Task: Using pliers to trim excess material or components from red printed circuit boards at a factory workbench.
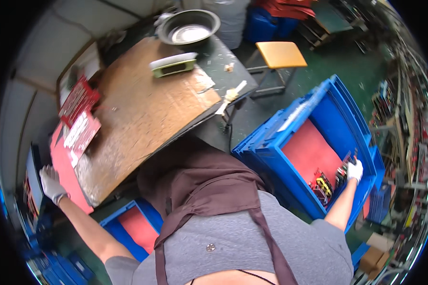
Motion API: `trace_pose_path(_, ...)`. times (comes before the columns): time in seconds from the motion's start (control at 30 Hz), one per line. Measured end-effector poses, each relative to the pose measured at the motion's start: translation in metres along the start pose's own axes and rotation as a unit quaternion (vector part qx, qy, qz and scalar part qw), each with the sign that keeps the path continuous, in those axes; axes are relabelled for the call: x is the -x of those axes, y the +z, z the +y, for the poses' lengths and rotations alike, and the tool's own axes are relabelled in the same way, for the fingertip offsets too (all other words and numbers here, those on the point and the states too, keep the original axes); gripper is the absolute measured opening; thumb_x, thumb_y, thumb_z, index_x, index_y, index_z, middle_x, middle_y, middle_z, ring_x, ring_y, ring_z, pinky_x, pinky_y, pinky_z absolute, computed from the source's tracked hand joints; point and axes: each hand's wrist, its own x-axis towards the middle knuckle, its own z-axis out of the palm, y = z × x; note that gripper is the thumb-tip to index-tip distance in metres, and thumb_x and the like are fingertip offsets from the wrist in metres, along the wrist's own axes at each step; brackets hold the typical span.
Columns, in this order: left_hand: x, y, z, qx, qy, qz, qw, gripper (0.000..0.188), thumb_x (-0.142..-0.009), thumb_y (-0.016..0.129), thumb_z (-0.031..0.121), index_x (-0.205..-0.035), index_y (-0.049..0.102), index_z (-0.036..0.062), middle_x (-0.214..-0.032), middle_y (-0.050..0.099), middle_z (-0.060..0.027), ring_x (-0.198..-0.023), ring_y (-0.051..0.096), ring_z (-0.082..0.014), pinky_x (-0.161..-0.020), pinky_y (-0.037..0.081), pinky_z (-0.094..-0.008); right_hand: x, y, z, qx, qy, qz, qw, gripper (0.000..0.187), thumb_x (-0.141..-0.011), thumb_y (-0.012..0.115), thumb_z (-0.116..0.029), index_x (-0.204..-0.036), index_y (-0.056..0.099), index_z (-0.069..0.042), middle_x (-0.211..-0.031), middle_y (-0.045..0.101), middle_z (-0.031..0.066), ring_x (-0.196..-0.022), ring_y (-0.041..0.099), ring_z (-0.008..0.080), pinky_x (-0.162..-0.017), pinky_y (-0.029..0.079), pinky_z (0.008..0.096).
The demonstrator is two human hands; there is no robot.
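Note:
My right hand (354,170), in a white glove, reaches into a large blue crate (290,164) on the right. Its fingers curl at dark, slim pieces (341,175), too small to name. Beside them, on the crate's pink lining sheet (309,147), lies a heap of small parts (322,186) in red, yellow and black. My left hand (52,183), also gloved in white, is out at the far left with its fingers stretched. It is by the outer edge of a pink sheet (71,175) at the table's corner, and nothing shows in it.
A table with a worn brown board (147,102) stands ahead, bearing a metal basin (190,28), a green-and-white block (173,65) and red pieces (80,102). A yellow-topped stool (281,54) stands beyond. Another blue bin (128,209) sits low at my left; crowded racks (404,133) line the right.

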Motion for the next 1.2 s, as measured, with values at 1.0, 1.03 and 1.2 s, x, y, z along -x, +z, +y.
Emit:
trace_pose_path(1.0,0.292,0.195,0.027,0.075,0.17,-0.164,0.969,0.069,-0.086,0.089,0.035,-0.134,0.06,-0.0041,-0.1,0.065,-0.0041,-0.092,0.061,-0.012,-0.086,0.052,-0.0277,0.419,-0.052,-0.573,-0.6,-0.184,-0.635,0.45,0.032,-0.1,0.066,-0.011,-0.129,0.055,-0.001,-0.105,0.068,0.0114,-0.092,0.07,0.0227,-0.082,0.06,0.0361)
trace_pose_path(1.03,0.282,0.193,0.027,0.084,0.165,-0.19,0.964,0.065,-0.091,0.085,0.035,-0.136,0.059,-0.0038,-0.098,0.063,0.0,-0.091,0.058,-0.0086,-0.085,0.05,-0.025,0.41,-0.053,-0.565,-0.552,-0.227,-0.644,0.478,0.038,-0.1,0.066,-0.01,-0.135,0.052,0.001,-0.106,0.068,0.0123,-0.095,0.069,0.0241,-0.086,0.059,0.0377)
trace_pose_path(1.2,0.254,0.197,0.029,0.112,0.139,-0.231,0.957,0.051,-0.085,0.081,0.027,-0.125,0.068,-0.0032,-0.102,0.072,-0.0099,-0.086,0.065,-0.0153,-0.084,0.055,-0.0303,0.356,-0.081,-0.537,-0.406,-0.524,-0.418,0.621,0.049,-0.092,0.072,-0.006,-0.138,0.056,0.0,-0.107,0.069,0.0093,-0.098,0.068,0.0184,-0.092,0.055,0.0339)
